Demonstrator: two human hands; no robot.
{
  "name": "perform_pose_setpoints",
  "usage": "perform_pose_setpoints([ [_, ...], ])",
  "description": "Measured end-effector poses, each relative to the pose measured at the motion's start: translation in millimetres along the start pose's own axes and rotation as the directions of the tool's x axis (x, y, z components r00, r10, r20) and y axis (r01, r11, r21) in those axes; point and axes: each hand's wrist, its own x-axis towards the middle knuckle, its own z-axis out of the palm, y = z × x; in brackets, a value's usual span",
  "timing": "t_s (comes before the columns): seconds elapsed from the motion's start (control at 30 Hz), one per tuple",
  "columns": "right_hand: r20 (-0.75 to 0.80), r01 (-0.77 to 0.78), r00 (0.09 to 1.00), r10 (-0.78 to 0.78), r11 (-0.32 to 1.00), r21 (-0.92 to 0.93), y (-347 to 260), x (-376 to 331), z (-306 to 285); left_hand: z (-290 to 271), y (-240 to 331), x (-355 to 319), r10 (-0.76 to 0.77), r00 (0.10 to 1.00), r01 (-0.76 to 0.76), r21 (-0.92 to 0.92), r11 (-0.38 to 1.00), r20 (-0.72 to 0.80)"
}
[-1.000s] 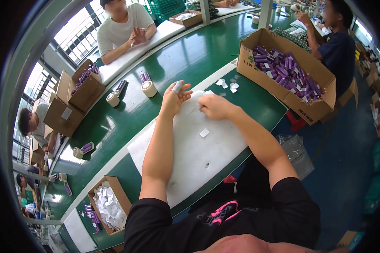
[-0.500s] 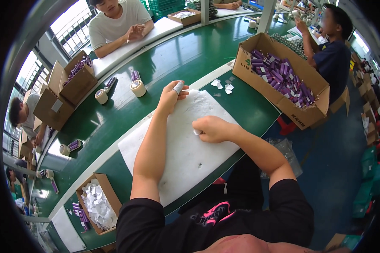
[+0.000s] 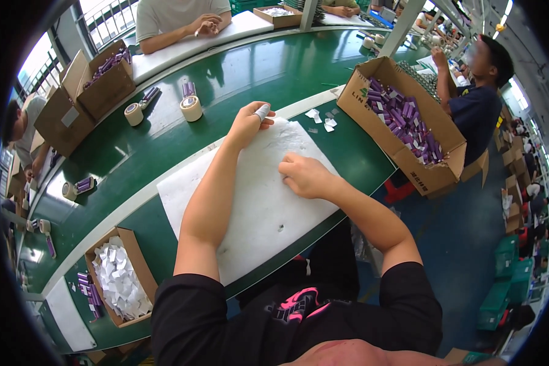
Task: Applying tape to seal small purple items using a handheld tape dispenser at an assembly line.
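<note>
Head view — L hand [image 3: 248,125] outstretched, grip on small cylinder [image 3: 261,111]; R hand [image 3: 304,175] fisted.

Right hand [image 3: 304,175] fingers curled under, whatever it pins on the white sheet [image 3: 256,201] hidden, small pale item at left hand [image 3: 248,124] fingertips too small to identify, person across the table [image 3: 177,21] cut off by top edge, scattered white scraps [image 3: 321,119] indistinct

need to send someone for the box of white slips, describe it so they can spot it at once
Start at the white mat on the green table where the person's arms rest. Left of the left arm, by the near table edge, sits a small open cardboard box. It alone holds white paper slips; the other boxes hold purple items.
</note>
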Motion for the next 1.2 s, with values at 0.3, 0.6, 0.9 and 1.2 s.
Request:
perform_pose_setpoints([
  [0.3,-0.135,-0.113,0.982,0.131,0.984,0.136,47,20,-34,3,-1,-3,0.024,1.000,-0.023,0.069,0.997,-0.020],
  [0.6,-0.463,-0.062,0.886,-0.013,0.987,-0.146,169,51,-34,5,1,-3,0.005,1.000,-0.003,0.113,0.994,-0.022],
  [0.9,-0.548,-0.112,0.826,0.130,0.991,0.067,162,14,-30,6,0,-1,0.028,0.999,-0.024,0.182,0.983,-0.021],
  [1.2,-0.760,-0.104,0.472,0.447,0.884,0.455,165,-43,-16,91,-3,-11,0.150,0.945,-0.304,0.607,0.734,0.292],
])
